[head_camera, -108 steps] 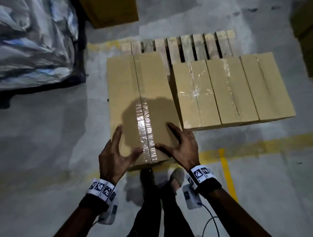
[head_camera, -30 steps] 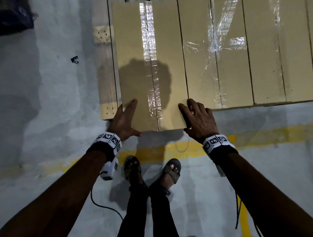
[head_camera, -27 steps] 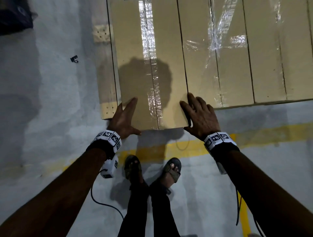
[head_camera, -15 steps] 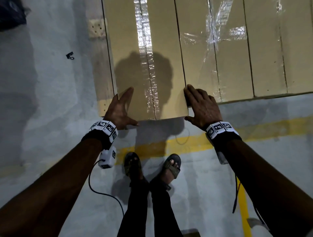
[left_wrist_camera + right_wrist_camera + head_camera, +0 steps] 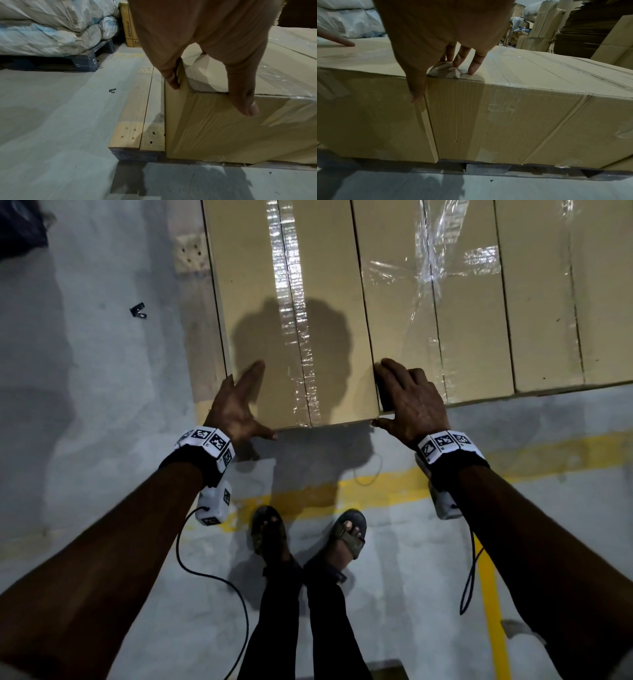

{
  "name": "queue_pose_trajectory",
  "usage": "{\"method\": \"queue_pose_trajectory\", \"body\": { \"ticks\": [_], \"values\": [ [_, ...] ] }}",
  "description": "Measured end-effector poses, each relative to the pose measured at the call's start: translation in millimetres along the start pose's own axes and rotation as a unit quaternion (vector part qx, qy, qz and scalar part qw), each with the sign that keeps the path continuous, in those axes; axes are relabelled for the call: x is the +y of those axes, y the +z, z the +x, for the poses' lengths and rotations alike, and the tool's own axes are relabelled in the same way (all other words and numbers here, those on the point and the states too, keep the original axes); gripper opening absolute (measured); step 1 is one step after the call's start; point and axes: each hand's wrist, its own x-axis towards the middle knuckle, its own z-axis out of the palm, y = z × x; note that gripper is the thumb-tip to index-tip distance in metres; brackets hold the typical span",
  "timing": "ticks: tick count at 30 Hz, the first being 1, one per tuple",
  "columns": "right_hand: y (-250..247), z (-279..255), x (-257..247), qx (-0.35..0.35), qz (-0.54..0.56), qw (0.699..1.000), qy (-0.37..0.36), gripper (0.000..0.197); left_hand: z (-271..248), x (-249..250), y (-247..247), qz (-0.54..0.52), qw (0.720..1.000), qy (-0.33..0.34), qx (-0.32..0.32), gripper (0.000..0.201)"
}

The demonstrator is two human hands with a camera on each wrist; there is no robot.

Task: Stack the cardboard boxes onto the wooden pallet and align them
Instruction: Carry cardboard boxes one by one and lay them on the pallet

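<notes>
The leftmost box (image 5: 291, 313) is set on the wooden pallet (image 5: 198, 313), tight vs. the next box (image 5: 404, 302), its near end sticking out a bit past that box's. L hand (image 5: 236, 405) is laid at its near-left corner, fingers (image 5: 171, 79) straight & spread, thumb on the front face. R hand (image 5: 411, 398) is laid over the seam btw both boxes, fingers (image 5: 474, 65) straight & flat on top, thumb down the front.

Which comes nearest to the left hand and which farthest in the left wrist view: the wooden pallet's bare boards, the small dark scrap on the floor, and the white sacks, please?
Measured from the left hand:
1. Wooden pallet boards, just left of the box that the fingers touch.
2. Small dark scrap, on the floor left of the pallet.
3. White sacks, piled at the far left.
</notes>
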Motion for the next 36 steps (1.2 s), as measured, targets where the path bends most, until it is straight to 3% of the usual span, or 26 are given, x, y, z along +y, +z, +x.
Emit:
{"method": "queue_pose_trajectory", "body": {
  "ticks": [15, 36],
  "values": [
    [-0.2, 1.2, 3.9, 0.027, 0.041, 0.999, 0.001, 0.098, -4.4, 17.4, -4.8, 0.005, 1.0, -0.022, 0.006, 0.143],
    [5.9, -0.9, 19.1, 0.058, 0.03, 0.998, -0.023, 0.095, 12.9, -5.5, 6.8, 0.034, 0.999, 0.031, 0.003, 0.136]
  ]
}}
